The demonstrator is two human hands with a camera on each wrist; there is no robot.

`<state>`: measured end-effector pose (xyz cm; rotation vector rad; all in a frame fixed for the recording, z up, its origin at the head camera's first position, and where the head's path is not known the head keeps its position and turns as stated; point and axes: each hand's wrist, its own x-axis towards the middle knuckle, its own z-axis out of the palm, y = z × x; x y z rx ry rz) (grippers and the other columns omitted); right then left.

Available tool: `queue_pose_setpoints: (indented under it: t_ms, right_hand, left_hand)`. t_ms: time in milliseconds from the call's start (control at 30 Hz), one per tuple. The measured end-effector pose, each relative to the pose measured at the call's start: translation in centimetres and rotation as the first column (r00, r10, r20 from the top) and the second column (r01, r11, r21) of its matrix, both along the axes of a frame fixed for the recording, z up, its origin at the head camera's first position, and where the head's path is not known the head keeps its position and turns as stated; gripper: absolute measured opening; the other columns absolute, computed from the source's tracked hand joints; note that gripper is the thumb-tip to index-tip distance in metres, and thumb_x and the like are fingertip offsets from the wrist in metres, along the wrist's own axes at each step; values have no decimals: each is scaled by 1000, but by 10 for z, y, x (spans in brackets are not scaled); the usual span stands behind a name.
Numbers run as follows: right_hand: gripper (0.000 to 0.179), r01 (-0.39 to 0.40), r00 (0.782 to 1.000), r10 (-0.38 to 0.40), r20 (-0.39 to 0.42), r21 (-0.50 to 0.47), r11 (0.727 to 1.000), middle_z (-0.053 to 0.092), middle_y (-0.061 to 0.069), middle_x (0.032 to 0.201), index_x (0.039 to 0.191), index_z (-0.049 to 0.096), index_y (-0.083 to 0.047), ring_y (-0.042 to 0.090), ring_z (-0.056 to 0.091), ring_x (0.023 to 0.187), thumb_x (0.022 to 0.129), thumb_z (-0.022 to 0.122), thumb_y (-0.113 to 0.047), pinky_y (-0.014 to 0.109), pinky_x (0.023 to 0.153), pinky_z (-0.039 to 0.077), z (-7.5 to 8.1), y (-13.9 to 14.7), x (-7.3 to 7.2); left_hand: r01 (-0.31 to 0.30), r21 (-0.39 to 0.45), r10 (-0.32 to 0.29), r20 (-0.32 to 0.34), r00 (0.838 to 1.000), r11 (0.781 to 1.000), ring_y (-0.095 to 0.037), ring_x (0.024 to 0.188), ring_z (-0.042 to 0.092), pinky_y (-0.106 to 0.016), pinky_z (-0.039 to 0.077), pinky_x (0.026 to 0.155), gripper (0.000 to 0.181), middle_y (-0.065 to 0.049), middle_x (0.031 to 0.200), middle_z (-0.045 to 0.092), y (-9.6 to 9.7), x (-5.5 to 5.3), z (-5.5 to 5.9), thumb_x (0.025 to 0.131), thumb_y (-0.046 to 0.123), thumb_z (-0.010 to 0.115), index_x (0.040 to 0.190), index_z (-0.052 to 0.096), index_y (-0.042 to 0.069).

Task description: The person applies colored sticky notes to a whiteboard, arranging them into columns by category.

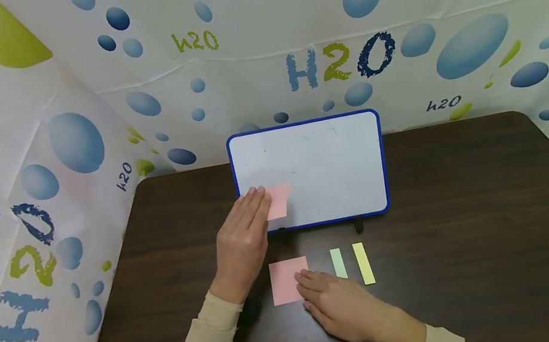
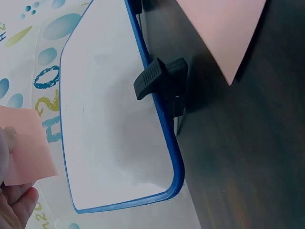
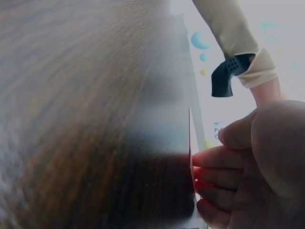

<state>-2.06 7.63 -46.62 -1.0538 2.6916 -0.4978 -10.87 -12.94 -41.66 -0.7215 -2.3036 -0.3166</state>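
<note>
My left hand (image 1: 243, 243) pinches a square pink sticky note (image 1: 279, 203) by its left side, thumb on one face and fingers behind it. The note overlaps the lower left of a blue-framed whiteboard (image 1: 321, 157) in the head view; in the left wrist view the note (image 2: 33, 148) shows left of the board. My right hand (image 1: 343, 307) lies low over the table, its extended fingertips on the right edge of a second pink sticky square (image 1: 283, 281). That square lies flat in front of the board. Seen from the right wrist, it is only a thin edge.
A pale green strip (image 1: 338, 263) and a yellow strip (image 1: 363, 264) lie beside the right hand, the green one partly behind it. Black clip feet (image 2: 164, 83) hold the whiteboard's lower edge above the dark wooden table (image 1: 479, 221). A printed curtain (image 1: 262, 94) hangs behind.
</note>
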Motion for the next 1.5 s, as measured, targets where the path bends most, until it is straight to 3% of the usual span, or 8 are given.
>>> queue_pose_setpoints:
  t_ms: [500, 1100, 1500]
  right_hand:
    - [44, -9, 1000, 9, 17, 15, 1000, 50, 4, 156, 145, 58, -11, 18, 47, 146, 109, 44, -31, 39, 118, 45, -1, 0, 1]
    - [44, -4, 1000, 4, 18, 5, 1000, 50, 4, 156, 146, 57, -11, 18, 47, 146, 109, 44, -31, 40, 119, 44, -2, 4, 1]
    - [44, -16, 1000, 16, -1, -1, 1000, 49, 4, 157, 145, 57, -11, 18, 47, 146, 109, 42, -31, 40, 120, 43, -2, 3, 0]
  left_hand:
    - [-38, 21, 39, -53, 998, 999, -30, 126, 65, -44, 51, 109, 46, -14, 135, 67, -4, -23, 2, 88, 4, 78, 133, 67, 3]
    - [-18, 52, 25, -138, 990, 998, -30, 127, 65, -43, 50, 111, 43, -15, 134, 67, 1, -50, -1, 90, 4, 76, 132, 68, 2]
    - [-36, 98, 54, -194, 979, 994, -32, 125, 66, -45, 51, 109, 41, -16, 132, 68, -10, -71, -4, 90, 2, 75, 130, 68, 1]
